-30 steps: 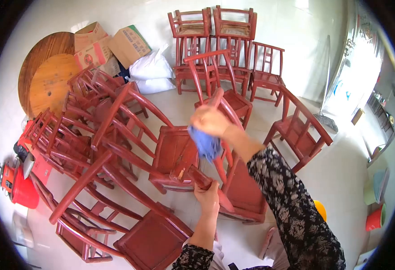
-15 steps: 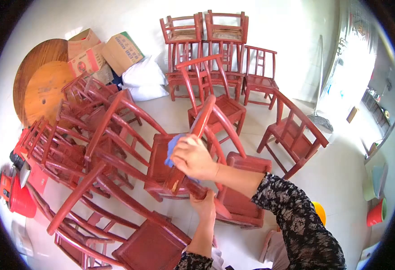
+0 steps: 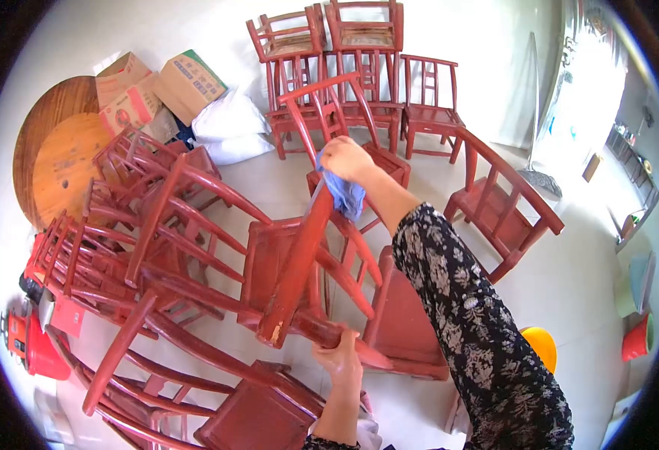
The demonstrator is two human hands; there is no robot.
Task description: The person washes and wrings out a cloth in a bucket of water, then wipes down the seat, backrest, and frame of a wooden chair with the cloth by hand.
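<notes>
My right hand [image 3: 346, 159] is closed on a blue cloth [image 3: 343, 196], which wraps the far end of a thick red wooden bar [image 3: 296, 262] of a chair. The near end of that bar shows a worn, chipped tip. Below it, my left hand [image 3: 340, 355] grips a lower red chair rail [image 3: 319, 328], fingers wrapped round the wood. Behind these bars is a red chair seat [image 3: 269, 259], and another red seat [image 3: 404, 319] lies to the right, partly behind my right sleeve.
Tangled red chairs [image 3: 157, 225] fill the left side. More chairs [image 3: 359, 75] stand by the back wall, one [image 3: 498, 210] at the right. Also present: cardboard boxes [image 3: 188, 85], white sacks [image 3: 232, 124], round wooden boards [image 3: 63, 165], a mop [image 3: 541, 182], a yellow item [image 3: 541, 346] and red buckets [image 3: 46, 352].
My right hand with the blue cloth has moved up and away along the bar, to its far end. The bar has tilted, its near end showing. My left hand still holds the chair.
</notes>
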